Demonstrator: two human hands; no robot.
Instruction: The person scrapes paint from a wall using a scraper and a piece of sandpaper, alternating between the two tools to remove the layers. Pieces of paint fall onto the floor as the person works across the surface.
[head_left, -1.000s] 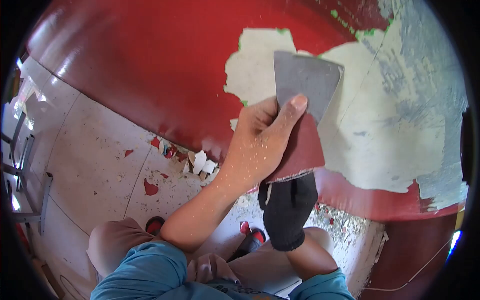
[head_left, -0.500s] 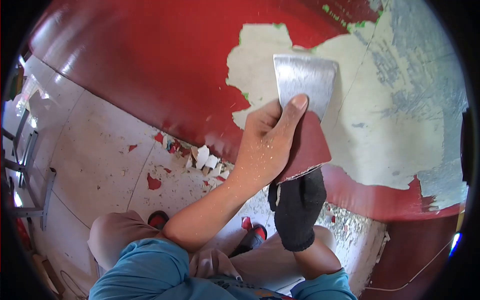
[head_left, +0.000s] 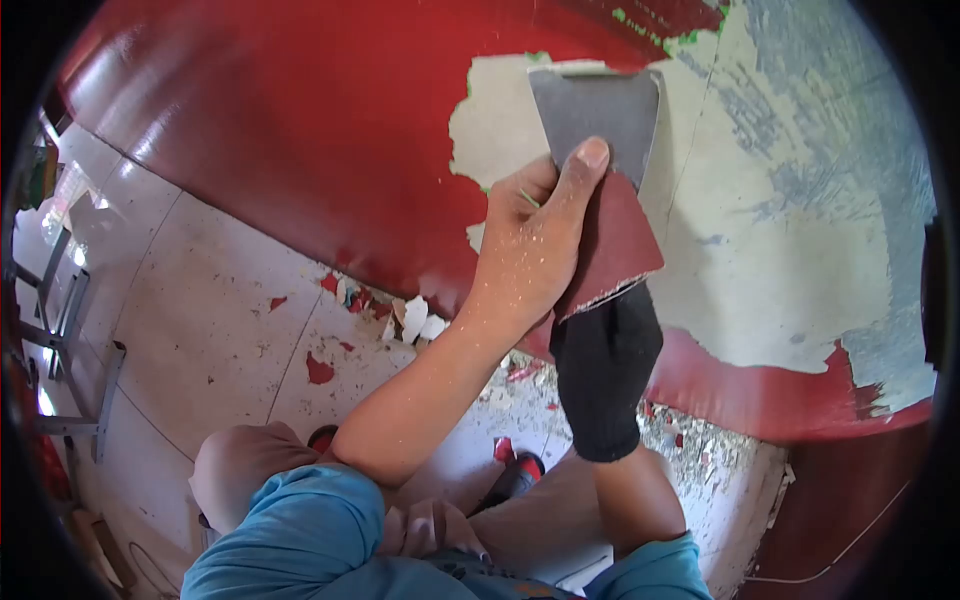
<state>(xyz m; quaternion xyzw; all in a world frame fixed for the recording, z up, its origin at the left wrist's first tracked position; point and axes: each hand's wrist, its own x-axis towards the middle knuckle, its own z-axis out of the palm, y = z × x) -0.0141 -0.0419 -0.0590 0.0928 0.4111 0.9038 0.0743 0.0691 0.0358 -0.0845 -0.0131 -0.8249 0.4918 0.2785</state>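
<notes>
Peeling red wall (head_left: 300, 130) curves across the upper frame. Your bare left hand (head_left: 530, 250) pinches the scraper (head_left: 595, 115) at upper centre; your gloved right hand (head_left: 608, 370) apparently grips its hidden handle. Keep the blade (head_left: 620, 130) shallow, thumb (head_left: 582, 172) well back.

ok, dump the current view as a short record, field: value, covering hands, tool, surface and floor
left_hand: bare hand, thumb on the front of the scraper
right_hand: black-gloved hand, below the dark red piece; grip hidden
tool: scraper, wide blade pointing away from the person; handle not visible
surface: red coating beside an irregular pale patch
floor: light tiles with scattered chips
left_side: metal frame
</notes>
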